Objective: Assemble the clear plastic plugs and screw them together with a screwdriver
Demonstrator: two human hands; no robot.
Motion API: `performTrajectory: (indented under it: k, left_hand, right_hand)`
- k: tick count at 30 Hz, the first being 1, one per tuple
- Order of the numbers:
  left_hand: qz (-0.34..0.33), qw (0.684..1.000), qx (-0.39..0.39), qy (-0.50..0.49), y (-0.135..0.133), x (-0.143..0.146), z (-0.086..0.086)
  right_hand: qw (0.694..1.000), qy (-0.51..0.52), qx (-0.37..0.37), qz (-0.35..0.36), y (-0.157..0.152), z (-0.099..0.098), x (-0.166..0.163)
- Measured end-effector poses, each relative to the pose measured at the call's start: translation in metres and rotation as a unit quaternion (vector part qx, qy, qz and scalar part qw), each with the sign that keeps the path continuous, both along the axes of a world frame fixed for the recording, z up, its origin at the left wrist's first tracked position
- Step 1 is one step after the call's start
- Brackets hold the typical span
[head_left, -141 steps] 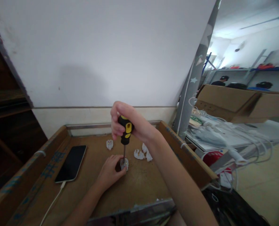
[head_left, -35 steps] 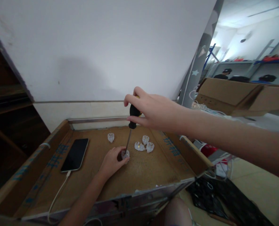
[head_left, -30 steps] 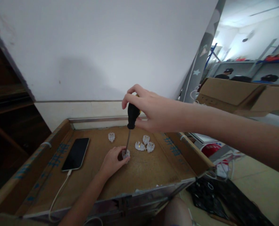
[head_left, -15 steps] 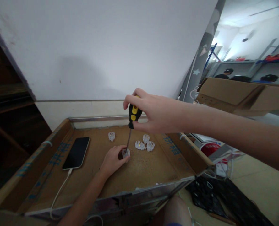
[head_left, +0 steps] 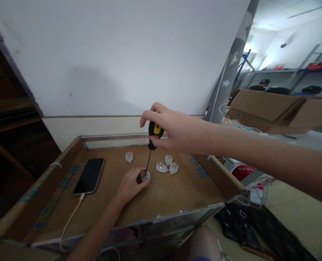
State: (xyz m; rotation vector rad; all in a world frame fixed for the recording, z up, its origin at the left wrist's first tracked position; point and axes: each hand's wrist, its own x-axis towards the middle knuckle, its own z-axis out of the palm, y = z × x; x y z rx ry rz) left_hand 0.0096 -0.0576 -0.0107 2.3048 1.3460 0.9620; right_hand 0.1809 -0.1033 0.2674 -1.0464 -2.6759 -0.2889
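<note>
My right hand (head_left: 162, 127) grips the black and yellow handle of a screwdriver (head_left: 152, 136), held almost upright. Its metal shaft runs down to a small clear plastic part (head_left: 145, 177) on the cardboard. Thumb and fingers of my left hand (head_left: 132, 184) pinch that clear part from the side. The exact spot where the tip meets it is too small to make out. Right of it sit more clear plastic pieces (head_left: 173, 168), grouped close together, one with a yellowish spot. Another clear piece (head_left: 129, 157) lies farther back, on its own.
A phone (head_left: 89, 176) with a white cable (head_left: 71, 219) lies at the left of the cardboard-lined table (head_left: 188, 195), which has raised side edges. A white wall (head_left: 139, 58) stands behind. At right are an open carton (head_left: 261, 105) and black bags (head_left: 239, 226); people sit in the background.
The fingers of my right hand have shifted slightly around the screwdriver handle, which has turned a little. My left hand and the clear part stay in place.
</note>
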Motion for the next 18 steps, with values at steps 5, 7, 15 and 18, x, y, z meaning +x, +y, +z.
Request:
performTrajectory:
  k: [5, 7, 15, 18]
  left_hand:
    - [0.0, 1.0, 0.006, -0.002, 0.0002, -0.0003, 0.0004]
    - [0.002, 1.0, 0.006, 0.001, 0.0008, -0.0005, -0.0002]
    - [-0.001, 1.0, 0.008, 0.002, 0.0019, -0.0003, -0.0023]
    - [-0.001, 1.0, 0.005, -0.002, 0.002, 0.0002, -0.0014]
  right_hand:
    - [0.999, -0.03, 0.012, -0.039, -0.0021, 0.0021, -0.0001]
    - [0.998, -0.036, 0.016, -0.046, -0.0011, 0.0028, 0.0003]
    - [0.999, -0.022, -0.022, -0.029, -0.0019, 0.0052, 0.0001]
    - [0.999, -0.026, -0.015, -0.026, -0.0035, 0.0054, -0.0006]
